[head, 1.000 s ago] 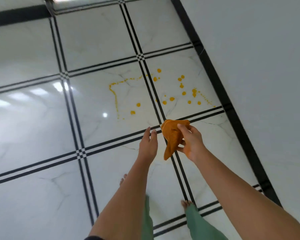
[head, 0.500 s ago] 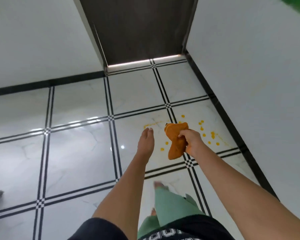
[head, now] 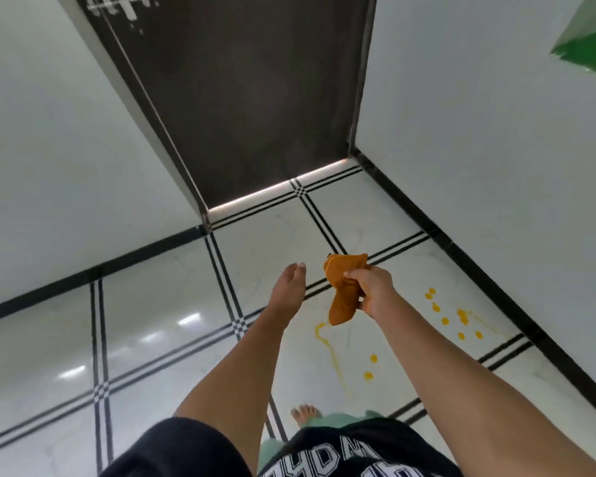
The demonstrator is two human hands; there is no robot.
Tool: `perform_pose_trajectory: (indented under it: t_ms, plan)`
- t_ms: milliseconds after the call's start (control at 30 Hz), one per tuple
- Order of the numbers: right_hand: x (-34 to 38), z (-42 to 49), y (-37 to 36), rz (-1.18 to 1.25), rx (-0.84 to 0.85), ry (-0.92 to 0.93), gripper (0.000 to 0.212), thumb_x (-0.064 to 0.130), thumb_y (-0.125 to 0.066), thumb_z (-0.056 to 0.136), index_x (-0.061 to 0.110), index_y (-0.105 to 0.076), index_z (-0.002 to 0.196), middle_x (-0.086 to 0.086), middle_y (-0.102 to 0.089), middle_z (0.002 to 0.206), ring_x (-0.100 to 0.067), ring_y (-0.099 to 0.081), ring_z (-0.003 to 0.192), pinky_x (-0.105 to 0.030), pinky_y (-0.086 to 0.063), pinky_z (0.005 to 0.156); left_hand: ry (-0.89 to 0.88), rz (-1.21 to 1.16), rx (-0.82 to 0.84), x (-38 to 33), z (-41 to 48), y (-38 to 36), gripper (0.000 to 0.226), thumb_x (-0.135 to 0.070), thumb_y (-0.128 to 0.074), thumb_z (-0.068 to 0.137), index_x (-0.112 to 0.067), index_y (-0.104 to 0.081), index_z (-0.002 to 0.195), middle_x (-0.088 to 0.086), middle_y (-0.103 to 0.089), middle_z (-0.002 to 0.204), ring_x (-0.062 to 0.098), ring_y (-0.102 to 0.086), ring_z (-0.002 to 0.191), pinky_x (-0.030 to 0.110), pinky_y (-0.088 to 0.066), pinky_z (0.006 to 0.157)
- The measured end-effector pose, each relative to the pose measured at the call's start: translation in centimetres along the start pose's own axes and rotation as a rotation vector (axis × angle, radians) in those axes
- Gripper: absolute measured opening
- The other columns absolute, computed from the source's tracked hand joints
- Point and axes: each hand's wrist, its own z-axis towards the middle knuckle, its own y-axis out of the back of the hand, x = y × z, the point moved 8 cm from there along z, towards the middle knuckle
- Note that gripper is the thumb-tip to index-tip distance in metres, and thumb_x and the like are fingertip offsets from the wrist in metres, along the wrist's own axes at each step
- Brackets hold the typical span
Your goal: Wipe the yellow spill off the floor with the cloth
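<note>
Yellow spill [head: 445,320] is on the white tiled floor [head: 152,304], near the right wall's black skirting [head: 496,287]: scattered drops plus a thin trail running toward our bare foot [head: 305,413].

The orange cloth [head: 341,294] is bunched in our right hand [head: 375,290], fingers curled round its middle and the loose end hanging down. It is in the air, well clear of the floor. Our left hand [head: 288,290] is stretched out beside it, fingers straight and together, holding nothing.

**Change:**
- A second ago the spill lay ahead of both hands, higher in the view.
- Now it sits lower, under and beside our right forearm, close to our feet.
- The view has tipped up, so the dark door [head: 248,98] and both walls show.
- The grip on the cloth is the same, and the left hand is the same.

**Meaning:**
- We judge we have stepped up to the spill and no wiping has started.
- Drops and trail look untouched, though part is hidden by the arm.
- The next move likely calls for crouching and bringing the cloth down onto the drops.
- The risk we see is treading in the trail by the foot.
</note>
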Motion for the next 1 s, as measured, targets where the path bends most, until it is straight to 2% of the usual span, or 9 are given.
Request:
perform_pose_trajectory:
  t_ms: [167, 233, 400, 467, 533, 600, 767, 900, 1000]
  plan:
    - [5.0, 4.1, -4.8, 0.084, -0.093, 0.042, 0.029, -0.004, -0.061, 0.081, 0.012, -0.06, 0.105, -0.016, -0.06, 0.109, -0.031, -0.054, 0.101, -0.053, -0.044, 0.095, -0.069, 0.049, 0.11, -4.8, 7.8, 3.3, 0.052, -0.04, -0.027, 0.1, -0.011, -0.032, 0.143, 0.008, -0.033, 0.15, 0.025, -0.029, 0.138, 0.034, -0.021, 0.111]
    - [6.7, 5.8, -6.6, 0.157, -0.162, 0.063, 0.031, -0.004, -0.06, 0.081, 0.01, -0.06, 0.108, -0.014, -0.061, 0.101, -0.031, -0.055, 0.1, -0.055, -0.043, 0.096, -0.097, 0.091, 0.186, -6.4, 11.6, 4.4, 0.052, -0.04, -0.026, 0.1, -0.013, -0.03, 0.144, 0.007, -0.031, 0.151, 0.024, -0.028, 0.138, 0.034, -0.02, 0.112]
    - [9.5, 8.3, -10.2, 0.398, -0.341, 0.074, 0.032, -0.005, -0.059, 0.083, 0.012, -0.057, 0.109, -0.015, -0.056, 0.116, -0.035, -0.051, 0.113, -0.058, -0.041, 0.097, -0.152, 0.207, 0.406, -10.6, 19.2, 6.0, 0.054, -0.042, -0.027, 0.099, -0.015, -0.027, 0.146, 0.005, -0.027, 0.153, 0.021, -0.026, 0.139, 0.034, -0.018, 0.114]
    - [10.1, 8.6, -10.9, 0.505, -0.408, 0.083, 0.041, -0.005, -0.059, 0.083, 0.009, -0.054, 0.121, -0.015, -0.055, 0.118, -0.034, -0.052, 0.112, -0.056, -0.043, 0.094, -0.189, 0.254, 0.474, -12.2, 20.7, 6.1, 0.055, -0.042, -0.027, 0.1, -0.014, -0.025, 0.147, 0.005, -0.025, 0.153, 0.021, -0.025, 0.14, 0.034, -0.017, 0.115]
    - [11.0, 9.2, -11.3, 0.606, -0.467, 0.101, 0.043, -0.006, -0.059, 0.083, 0.008, -0.052, 0.123, -0.014, -0.056, 0.119, -0.033, -0.054, 0.107, -0.052, -0.046, 0.09, -0.212, 0.282, 0.55, -14.1, 22.5, 5.6, 0.054, -0.041, -0.026, 0.1, -0.014, -0.024, 0.146, 0.005, -0.025, 0.153, 0.02, -0.025, 0.139, 0.033, -0.017, 0.114]
    - [11.9, 9.7, -11.4, 0.684, -0.521, 0.12, 0.038, -0.006, -0.057, 0.085, 0.009, -0.053, 0.12, -0.013, -0.056, 0.117, -0.032, -0.055, 0.105, -0.052, -0.046, 0.088, -0.241, 0.336, 0.614, -15.8, 23.8, 4.6, 0.052, -0.039, -0.025, 0.101, -0.013, -0.026, 0.146, 0.006, -0.027, 0.152, 0.021, -0.027, 0.139, 0.033, -0.018, 0.113]
    - [13.8, 11.6, -9.0, 0.791, -0.689, 0.148, 0.046, -0.002, -0.06, 0.085, 0.009, -0.049, 0.129, -0.016, -0.054, 0.129, -0.035, -0.052, 0.115, -0.054, -0.044, 0.096, -0.313, 0.457, 0.745, -19.3, 26.2, -0.2, 0.051, -0.039, -0.024, 0.1, -0.015, -0.027, 0.145, 0.005, -0.029, 0.152, 0.021, -0.027, 0.138, 0.034, -0.02, 0.113]
    - [14.9, 13.9, -5.7, 0.923, -0.76, 0.167, 0.04, -0.004, -0.056, 0.086, 0.008, -0.051, 0.124, -0.016, -0.055, 0.117, -0.031, -0.053, 0.098, -0.051, -0.046, 0.088, -0.378, 0.567, 0.834, -21.9, 27.9, -5.9, 0.049, -0.037, -0.024, 0.101, -0.014, -0.029, 0.144, 0.006, -0.03, 0.151, 0.022, -0.028, 0.138, 0.032, -0.021, 0.111]
    - [16.1, 15.7, -2.3, 1.05, -0.823, 0.181, 0.033, -0.007, -0.054, 0.085, 0.011, -0.053, 0.112, -0.015, -0.054, 0.109, -0.031, -0.053, 0.099, -0.051, -0.047, 0.087, -0.399, 0.668, 0.899, -24.3, 28.7, -10.7, 0.05, -0.039, -0.024, 0.101, -0.015, -0.029, 0.144, 0.006, -0.03, 0.151, 0.022, -0.029, 0.137, 0.033, -0.023, 0.11]
